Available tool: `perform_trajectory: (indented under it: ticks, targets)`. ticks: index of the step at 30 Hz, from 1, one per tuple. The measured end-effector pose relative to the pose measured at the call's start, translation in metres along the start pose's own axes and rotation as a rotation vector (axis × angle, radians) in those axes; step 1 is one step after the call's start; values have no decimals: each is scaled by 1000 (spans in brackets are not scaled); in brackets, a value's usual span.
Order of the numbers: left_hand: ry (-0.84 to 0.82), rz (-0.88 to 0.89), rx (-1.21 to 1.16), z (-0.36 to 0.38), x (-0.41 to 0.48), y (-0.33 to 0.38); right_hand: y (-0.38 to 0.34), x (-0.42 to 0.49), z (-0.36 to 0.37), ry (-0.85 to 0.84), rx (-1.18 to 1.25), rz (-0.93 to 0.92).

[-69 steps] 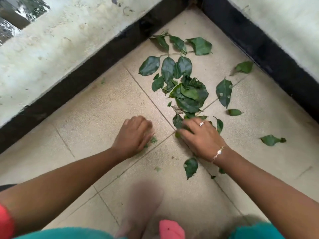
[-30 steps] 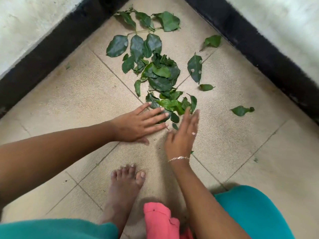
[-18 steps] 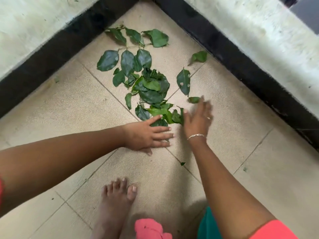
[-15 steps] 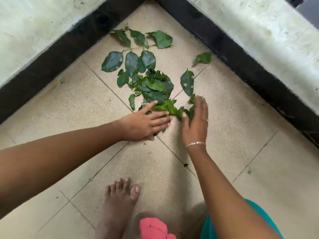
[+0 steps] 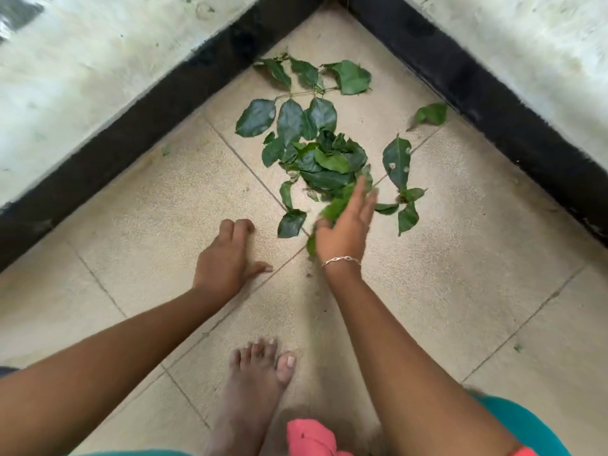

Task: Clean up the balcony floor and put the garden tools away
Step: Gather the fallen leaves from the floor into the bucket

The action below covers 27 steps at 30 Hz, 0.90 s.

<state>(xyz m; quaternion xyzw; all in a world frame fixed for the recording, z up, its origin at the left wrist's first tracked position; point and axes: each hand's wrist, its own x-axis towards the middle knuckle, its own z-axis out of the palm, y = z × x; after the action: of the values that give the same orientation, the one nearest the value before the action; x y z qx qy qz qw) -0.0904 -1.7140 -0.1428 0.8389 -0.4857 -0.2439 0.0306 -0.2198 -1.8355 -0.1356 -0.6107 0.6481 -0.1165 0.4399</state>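
a person crouches over the tiled balcony floor where two runs of black skirting meet in a corner at 12 o'clock. the heap of cut leaves lies in that corner, its long axis running from 12 o'clock at the corner down to 6 o'clock, its near end at the right hand. that hand is the nearer one: its fingers are straight and together, gripping nothing, its palm against blurred leaves, with the bulk of the heap at 11 o'clock from the fingertips. the left hand rests on bare tile, fingers curled under, thumb splayed, nothing visible in it; the heap sits at 1 o'clock from it. one leaf lies between the hands. a stray leaf lies apart at 2 o'clock beside the skirting. gathering likely calls for both hands closing in across the heap's long axis.
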Motion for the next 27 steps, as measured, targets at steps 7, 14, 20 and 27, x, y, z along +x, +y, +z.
perform_trajectory:
  ticks: [7, 14, 20, 27]
  targets:
    - [114, 107, 142, -36, 93, 13, 4, 44, -50, -53, -374, 219]
    - [-77, 161, 34, -59, 161, 46, -49, 75, -17, -411, -611, 47]
    - [-29, 257, 29, -87, 204, 57, -53, 83, 2, -502, -749, 161]
    - [-83, 297, 118, -101, 263, 93, -52, 88, 3, -567, -755, 203]
